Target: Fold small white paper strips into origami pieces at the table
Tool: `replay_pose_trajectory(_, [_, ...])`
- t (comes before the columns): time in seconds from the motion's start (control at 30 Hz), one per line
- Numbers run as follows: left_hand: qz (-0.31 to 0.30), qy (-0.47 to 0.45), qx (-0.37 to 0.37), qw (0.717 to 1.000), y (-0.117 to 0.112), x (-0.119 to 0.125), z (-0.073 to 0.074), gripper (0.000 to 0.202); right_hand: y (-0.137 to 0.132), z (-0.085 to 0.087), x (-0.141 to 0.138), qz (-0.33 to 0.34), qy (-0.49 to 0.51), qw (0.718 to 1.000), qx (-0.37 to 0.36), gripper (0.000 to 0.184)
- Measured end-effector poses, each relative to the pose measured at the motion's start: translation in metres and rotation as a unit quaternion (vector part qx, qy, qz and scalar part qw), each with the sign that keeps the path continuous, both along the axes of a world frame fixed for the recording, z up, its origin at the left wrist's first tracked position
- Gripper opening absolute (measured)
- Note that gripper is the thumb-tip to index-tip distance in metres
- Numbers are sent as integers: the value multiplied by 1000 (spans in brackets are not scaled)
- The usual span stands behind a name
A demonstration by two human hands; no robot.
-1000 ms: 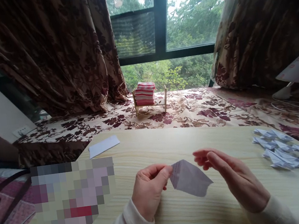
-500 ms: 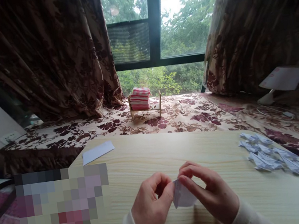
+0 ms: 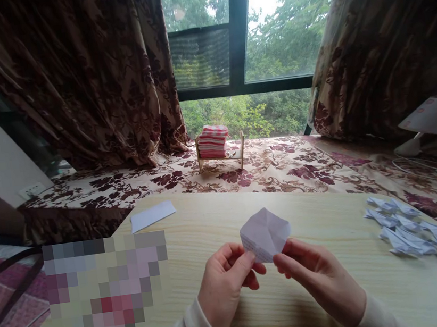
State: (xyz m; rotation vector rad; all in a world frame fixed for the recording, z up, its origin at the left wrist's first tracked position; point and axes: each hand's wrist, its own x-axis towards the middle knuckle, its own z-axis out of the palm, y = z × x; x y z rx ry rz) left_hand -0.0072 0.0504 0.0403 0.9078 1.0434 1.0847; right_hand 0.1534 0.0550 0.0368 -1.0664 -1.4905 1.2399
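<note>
A small sheet of white paper [image 3: 266,230] with crossing creases and some faint print along its lower left is held up above the table. My left hand [image 3: 229,280] pinches its lower left edge between thumb and fingers. At the lower right corner, my right hand [image 3: 322,278] has thumb and fingers closed on the paper. Several folded white paper pieces [image 3: 408,227] lie in a group toward the table's right side. Another flat white paper strip [image 3: 153,216] rests near the far left corner of the table.
The pale wooden table [image 3: 194,220] meets a sill covered in flowered cloth. On the sill stand a small rack [image 3: 241,152] with a stack of pink striped cloths [image 3: 213,142] and a white lamp [image 3: 433,116]. A blurred patch hides the table's left part.
The paper has come up and turned so that its creased face shows. My hands have moved from its top edge to its lower corners. The view has shifted slightly left.
</note>
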Motion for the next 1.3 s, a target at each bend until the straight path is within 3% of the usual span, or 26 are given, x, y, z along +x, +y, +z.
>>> replay_pose_trajectory(0.17, [-47, 53, 22, 997, -2, -1, -1, 24, -1, -3, 5, -41, -20, 999, 15, 27])
replay_pose_trajectory(0.23, [-43, 84, 25, 995, -1, -1, 0, 26, -1, 0, 10, -95, -49, 993, 59, 22])
replay_pose_trajectory(0.33, [-31, 117, 20, 992, -1, -1, 2, 26, -2, 9, 16, -183, -111, 961, 175, 11])
replay_pose_trajectory(0.47, [-33, 127, 38, 991, -2, -1, 3, 27, -5, 14, 15, -83, -183, 945, 258, 9])
replay_pose_trajectory(0.53, [-23, 125, 46, 991, -2, -1, 3, 27, -6, 13, 12, -63, -194, 945, 254, 11])
replay_pose_trajectory(0.83, [-4, 106, 57, 993, -2, -1, 0, 23, -5, 9, 7, -87, -198, 952, 218, 11])
replay_pose_trajectory(1.1, [-55, 120, 65, 989, -4, 2, 3, 20, -7, 10, 4, -35, -185, 964, 187, 17])
replay_pose_trajectory(1.3, [-69, 114, 72, 988, -6, 3, 3, 19, -7, 5, 1, -13, -121, 984, 133, 16])
